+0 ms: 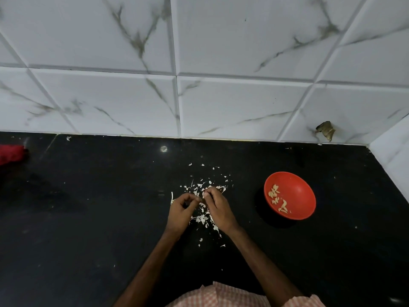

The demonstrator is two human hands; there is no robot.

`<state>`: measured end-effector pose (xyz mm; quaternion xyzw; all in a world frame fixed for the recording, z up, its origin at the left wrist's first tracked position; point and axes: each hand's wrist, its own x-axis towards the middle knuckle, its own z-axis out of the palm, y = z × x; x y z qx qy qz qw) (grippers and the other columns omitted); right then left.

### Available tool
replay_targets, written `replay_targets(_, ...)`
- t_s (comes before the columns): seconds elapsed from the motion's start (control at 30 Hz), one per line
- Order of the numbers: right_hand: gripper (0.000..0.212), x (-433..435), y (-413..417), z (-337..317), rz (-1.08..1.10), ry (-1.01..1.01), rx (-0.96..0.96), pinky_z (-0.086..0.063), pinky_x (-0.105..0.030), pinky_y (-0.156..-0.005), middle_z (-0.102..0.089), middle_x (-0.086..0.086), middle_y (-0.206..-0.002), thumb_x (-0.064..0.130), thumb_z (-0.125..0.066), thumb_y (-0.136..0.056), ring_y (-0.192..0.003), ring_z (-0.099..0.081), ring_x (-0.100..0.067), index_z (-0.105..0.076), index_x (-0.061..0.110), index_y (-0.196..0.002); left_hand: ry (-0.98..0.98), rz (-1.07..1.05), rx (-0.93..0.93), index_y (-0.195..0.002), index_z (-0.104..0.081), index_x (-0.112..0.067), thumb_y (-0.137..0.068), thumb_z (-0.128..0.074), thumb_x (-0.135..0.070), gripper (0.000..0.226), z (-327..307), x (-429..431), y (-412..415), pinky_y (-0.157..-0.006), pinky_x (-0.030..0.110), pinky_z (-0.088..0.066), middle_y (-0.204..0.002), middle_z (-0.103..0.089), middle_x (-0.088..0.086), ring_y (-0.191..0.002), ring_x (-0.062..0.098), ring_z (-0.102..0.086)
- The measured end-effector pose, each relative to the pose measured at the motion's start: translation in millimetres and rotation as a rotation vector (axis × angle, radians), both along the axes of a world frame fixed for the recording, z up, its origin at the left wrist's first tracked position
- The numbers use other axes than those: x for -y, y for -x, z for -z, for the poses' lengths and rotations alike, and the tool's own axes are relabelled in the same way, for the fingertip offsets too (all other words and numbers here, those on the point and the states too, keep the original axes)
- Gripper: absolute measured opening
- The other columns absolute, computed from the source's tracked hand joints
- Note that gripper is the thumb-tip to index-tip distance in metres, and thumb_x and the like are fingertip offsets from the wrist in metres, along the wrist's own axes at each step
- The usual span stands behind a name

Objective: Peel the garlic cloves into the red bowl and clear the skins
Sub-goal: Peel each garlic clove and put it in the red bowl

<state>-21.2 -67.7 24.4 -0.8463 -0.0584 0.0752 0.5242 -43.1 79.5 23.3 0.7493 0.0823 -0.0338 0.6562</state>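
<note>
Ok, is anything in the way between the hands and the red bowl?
Nothing visible. Only bare black counter lies between the right hand and the red bowl. The garlic skins lie scattered around it and the left hand, well short of the bowl.

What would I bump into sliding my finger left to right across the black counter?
Red thing at the edge → left hand → right hand → red bowl with peeled garlic inside.
</note>
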Motion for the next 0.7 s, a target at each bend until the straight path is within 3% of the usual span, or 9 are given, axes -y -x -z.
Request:
replay_targets(0.2,0.031,4.0,1.5,2.3,0.099,0.022,-0.036,-0.037,-0.021,-0.059,-0.044,0.008,-0.072,0.028,-0.039,-0.109,-0.06,-0.039,-0.001,-0.048,0.022,-0.08,-0.073,-0.109,0.022,-0.096,-0.071,-0.017,-0.098,-0.062,-0.017,0.009,4.2,-5.2,-0.2,-0.073,0.021,-0.05,-0.089,-0.073,-0.005,-0.076,-0.001,-0.063)
replay_targets(0.33,0.021,17.6,1.1,6.7,0.158,-0.001,-0.078,-0.042,-0.016,-0.055,-0.054,0.009,-0.075,0.024,-0.051,-0.105,-0.059,-0.049,0.001,-0.06,0.013,-0.089,-0.148,-0.075,0.035,-0.099,-0.068,-0.026,-0.1,-0.059,-0.024,0.009,11.6,-15.7,-0.7,-0.069,0.034,-0.056,-0.091,-0.071,-0.007,-0.076,0.001,-0.064)
replay_targets(0.4,0.006,24.4,4.8,14.2,0.155,-0.044,-0.103,-0.053,-0.017,-0.061,-0.064,0.006,-0.087,0.01,-0.061,-0.098,-0.071,-0.062,-0.001,-0.065,0.01,-0.094,-0.278,0.023,0.102,-0.107,-0.068,-0.024,-0.101,-0.057,-0.024,0.013,15.9,-23.0,0.0,-0.081,0.035,-0.058,-0.1,-0.071,-0.011,-0.089,-0.001,-0.065)
replay_targets(0.47,0.017,34.0,9.6,25.0,0.17,0.004,-0.04,-0.058,-0.022,-0.074,-0.07,0.005,-0.098,-0.003,-0.065,-0.093,-0.086,-0.068,-0.005,-0.071,0.011,-0.099,-0.438,0.135,0.185,-0.124,-0.063,-0.022,-0.102,-0.054,-0.023,0.024,21.1,-30.2,0.3,-0.096,0.033,-0.053,-0.121,-0.066,-0.01,-0.109,-0.003,-0.06)
replay_targets(0.53,0.024,45.0,20.9,39.9,0.202,0.086,0.063,-0.056,-0.027,-0.087,-0.072,0.007,-0.104,-0.006,-0.062,-0.093,-0.097,-0.067,-0.001,-0.074,0.013,-0.104,-0.695,0.203,0.259,-0.143,-0.049,-0.023,-0.102,-0.051,-0.029,0.041,36.6,-39.5,4.0,-0.113,0.037,-0.04,-0.15,-0.047,-0.004,-0.136,0.01,-0.044)
replay_targets(0.6,0.027,52.3,36.2,51.8,0.197,0.156,0.088,-0.048,-0.033,-0.105,-0.067,0.005,-0.126,0.006,-0.058,-0.1,-0.118,-0.058,0.002,-0.069,0.011,-0.123,-0.912,0.234,0.222,-0.157,-0.024,-0.021,-0.102,-0.042,-0.051,0.065,61.1,-48.7,7.5,-0.124,0.043,-0.014,-0.167,-0.013,0.001,-0.154,0.019,-0.011)
replay_targets(0.63,0.037,53.3,46.4,57.7,0.153,0.204,0.049,-0.036,-0.035,-0.117,-0.056,0.004,-0.144,0.019,-0.056,-0.102,-0.134,-0.046,0.0,-0.058,0.012,-0.139,-0.964,0.243,0.169,-0.16,-0.012,-0.019,-0.099,-0.032,-0.062,0.077,71.4,-51.1,10.9,-0.125,0.043,-0.006,-0.168,0.0,0.002,-0.155,0.02,0.002)
replay_targets(0.7,0.07,46.3,64.5,70.8,0.008,0.365,0.051,-0.005,-0.031,-0.127,-0.017,0.007,-0.166,0.051,-0.044,-0.101,-0.154,-0.01,-0.003,-0.024,0.017,-0.159,-1.028,0.231,0.145,-0.16,-0.004,-0.014,-0.096,-0.02,-0.072,0.088,93.1,-50.4,15.5,-0.125,0.042,-0.002,-0.167,0.007,0.006,-0.155,0.023,0.007)
